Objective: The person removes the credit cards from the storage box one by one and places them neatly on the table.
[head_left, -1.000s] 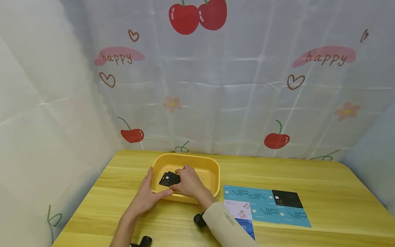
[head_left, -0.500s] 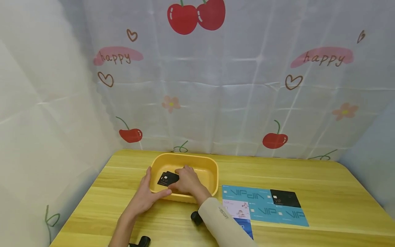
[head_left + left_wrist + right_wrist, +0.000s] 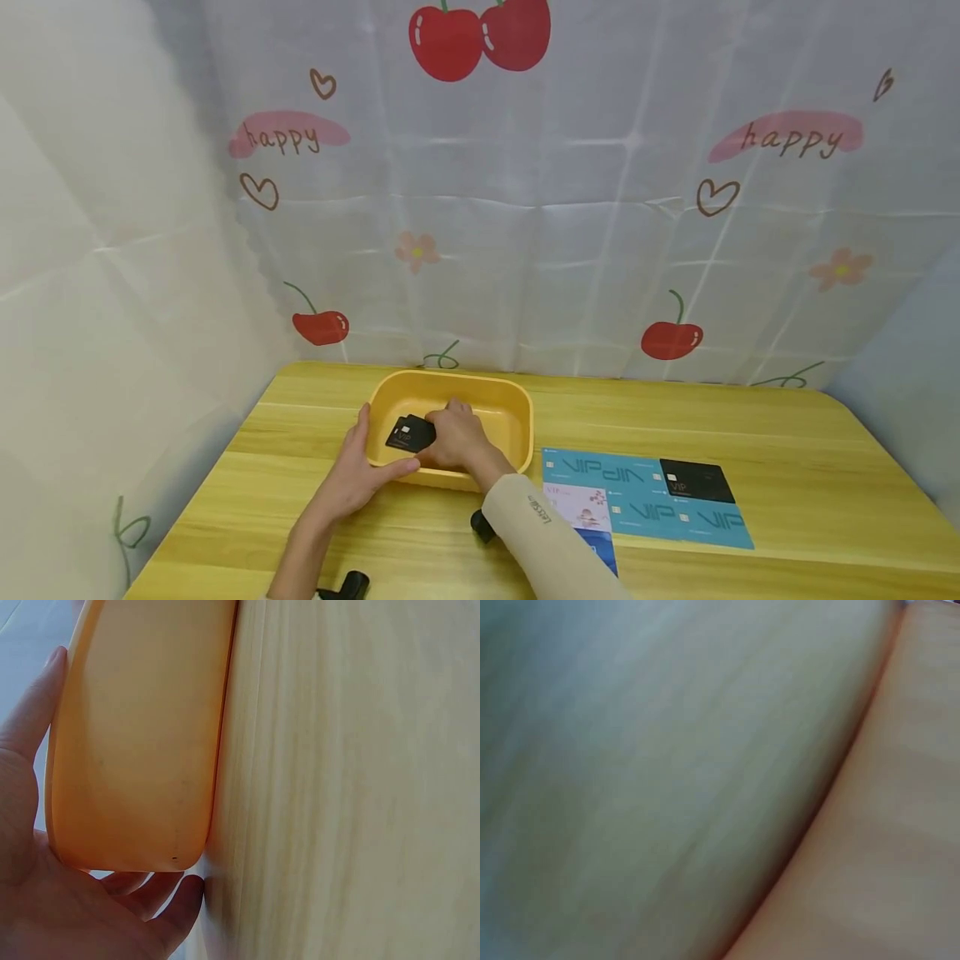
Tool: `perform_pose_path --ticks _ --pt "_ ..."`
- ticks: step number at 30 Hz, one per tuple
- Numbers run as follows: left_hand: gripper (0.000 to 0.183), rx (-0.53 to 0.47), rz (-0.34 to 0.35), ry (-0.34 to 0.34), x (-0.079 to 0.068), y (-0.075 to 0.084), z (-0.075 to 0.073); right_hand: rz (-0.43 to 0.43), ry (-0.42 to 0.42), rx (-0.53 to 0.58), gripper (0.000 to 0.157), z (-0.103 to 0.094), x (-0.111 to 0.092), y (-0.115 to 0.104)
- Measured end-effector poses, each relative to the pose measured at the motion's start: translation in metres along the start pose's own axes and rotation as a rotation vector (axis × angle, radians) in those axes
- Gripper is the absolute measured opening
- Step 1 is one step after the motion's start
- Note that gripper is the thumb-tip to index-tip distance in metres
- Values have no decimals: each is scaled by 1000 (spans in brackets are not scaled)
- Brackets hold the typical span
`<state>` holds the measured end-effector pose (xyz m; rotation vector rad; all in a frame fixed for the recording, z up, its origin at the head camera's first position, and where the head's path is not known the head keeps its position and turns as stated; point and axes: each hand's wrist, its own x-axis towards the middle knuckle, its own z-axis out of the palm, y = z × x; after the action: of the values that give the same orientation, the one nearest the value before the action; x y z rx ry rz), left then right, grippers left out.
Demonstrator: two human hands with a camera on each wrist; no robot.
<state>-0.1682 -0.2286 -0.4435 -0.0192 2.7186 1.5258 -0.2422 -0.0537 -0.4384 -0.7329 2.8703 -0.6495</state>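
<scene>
A yellow plastic basin (image 3: 517,450) stands toward the back left of the table. My left hand (image 3: 356,479) holds its near-left corner, the thumb along the near rim and the fingers round the left end. That end wall, in the left wrist view, is the orange side of the basin (image 3: 142,750), with my left hand (image 3: 45,877) bent around it. Inside the basin lie overlapping black VIP cards (image 3: 408,434). My right hand (image 3: 456,437) reaches over the near rim and pinches the cards' right end, its fingertips mostly hidden.
Right of the basin, blue VIP cards (image 3: 652,517), a black card (image 3: 697,482), a pink card (image 3: 577,506) and a dark blue card (image 3: 600,548) lie flat on the wooden table (image 3: 810,467). A printed white curtain (image 3: 525,283) hangs behind.
Both hands stay almost where they were. The right hand's fingers have shifted slightly at the cards' end; the slight shift of the whole scene comes from the head camera.
</scene>
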Motion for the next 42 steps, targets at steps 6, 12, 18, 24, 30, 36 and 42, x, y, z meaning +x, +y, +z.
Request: perform_pose_path --ticks 6,12,18,24,30,36,42 --pt "123 5 -11 1 -1 1 0 10 3 2 61 0 -1 1" --pt "123 9 -9 -1 -1 1 1 9 14 25 57 -1 -2 0" --pt "122 10 -15 -2 -2 2 0 8 13 -6 54 -1 -2 0" --pt "121 6 -25 -5 -3 3 0 6 17 9 44 -2 -4 1" --pt "122 16 -21 -4 -3 2 0 -24 17 -34 38 -3 -4 1" --pt "122 23 -16 0 -2 2 0 -44 16 -13 39 -3 -3 2" --pt "122 14 -10 -2 -2 3 0 -47 29 23 46 -5 -4 2"
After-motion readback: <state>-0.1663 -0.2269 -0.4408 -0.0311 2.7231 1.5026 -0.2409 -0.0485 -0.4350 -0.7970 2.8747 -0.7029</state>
